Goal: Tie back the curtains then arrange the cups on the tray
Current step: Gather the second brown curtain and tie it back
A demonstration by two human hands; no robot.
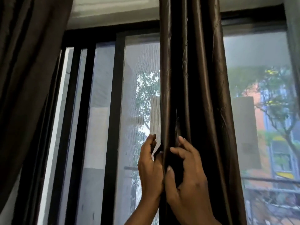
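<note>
- Right hand (186, 176) — fingers curled, thumb pressed — grips folds of the gathered brown curtain (194, 75).
- Left hand (150, 166) pinches that curtain's left edge, beside the window screen (139, 62).

Black window frame (112, 111); mesh screen (141, 54); tree (279, 103), orange building (259, 120) outside.

Head camera tilts upward, facing the window (141, 62); the middle curtain (194, 78) hangs near.
</note>
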